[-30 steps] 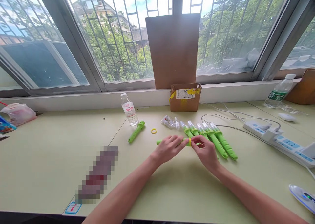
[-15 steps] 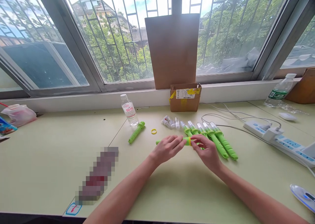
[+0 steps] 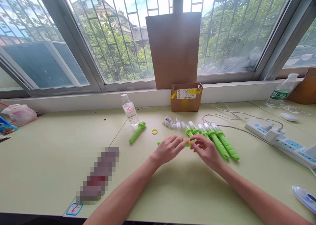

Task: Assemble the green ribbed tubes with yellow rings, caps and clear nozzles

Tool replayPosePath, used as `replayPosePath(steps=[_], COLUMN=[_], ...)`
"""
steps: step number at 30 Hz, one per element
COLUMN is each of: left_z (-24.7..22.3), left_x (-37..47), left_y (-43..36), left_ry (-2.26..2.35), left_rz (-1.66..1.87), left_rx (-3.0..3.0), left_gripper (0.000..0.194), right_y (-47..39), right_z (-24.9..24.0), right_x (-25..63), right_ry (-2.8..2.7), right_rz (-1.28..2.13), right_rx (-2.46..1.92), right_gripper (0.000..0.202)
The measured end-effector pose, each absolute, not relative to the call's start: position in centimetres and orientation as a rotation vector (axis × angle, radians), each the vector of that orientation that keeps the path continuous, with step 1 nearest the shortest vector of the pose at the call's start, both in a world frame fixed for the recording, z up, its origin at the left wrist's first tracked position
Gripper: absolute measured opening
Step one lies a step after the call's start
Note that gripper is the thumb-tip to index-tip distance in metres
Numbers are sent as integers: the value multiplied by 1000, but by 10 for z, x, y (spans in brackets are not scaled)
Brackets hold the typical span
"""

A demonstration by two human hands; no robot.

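Observation:
My left hand is wrapped round a green tube, whose left end sticks out past the fingers. At the tube's right part, my right hand pinches a yellow ring around it. The two hands nearly touch. Several green tubes with clear tips lie side by side just beyond my right hand. Another green tube rests to the left, and a loose yellow ring lies beside it. Small clear and white pieces are grouped behind my hands.
A water bottle stands at the back left of the table. Near the window are a small cardboard box and a second bottle. A power strip with cables lies right. A blurred dark object lies front left.
The fingers of both hands have shifted slightly around the yellow ring, which sits a little further left and looks more tilted. The view has moved very slightly.

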State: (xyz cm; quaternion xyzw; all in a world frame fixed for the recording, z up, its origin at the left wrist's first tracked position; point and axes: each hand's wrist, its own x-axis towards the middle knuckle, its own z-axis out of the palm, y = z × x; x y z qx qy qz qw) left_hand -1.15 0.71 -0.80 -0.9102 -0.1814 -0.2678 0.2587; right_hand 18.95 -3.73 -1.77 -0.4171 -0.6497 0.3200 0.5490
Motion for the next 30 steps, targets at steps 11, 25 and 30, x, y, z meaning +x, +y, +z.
replayPosePath(steps=[11, 25, 30], left_z=[-9, -14, -12], left_x=[-12, -10, -9], left_y=[8, 6, 5], left_ry=[-492, -607, -636], left_rz=[-663, -730, -794], left_rx=[-2464, -2490, -2514], left_gripper=[42, 42, 41], right_y=[-38, -40, -42], right_z=[-19, -15, -16], right_x=[188, 187, 184], right_ry=[-1601, -1606, -1618], right_rz=[715, 732, 657], right_rx=[-978, -975, -974], right_gripper=[17, 13, 14])
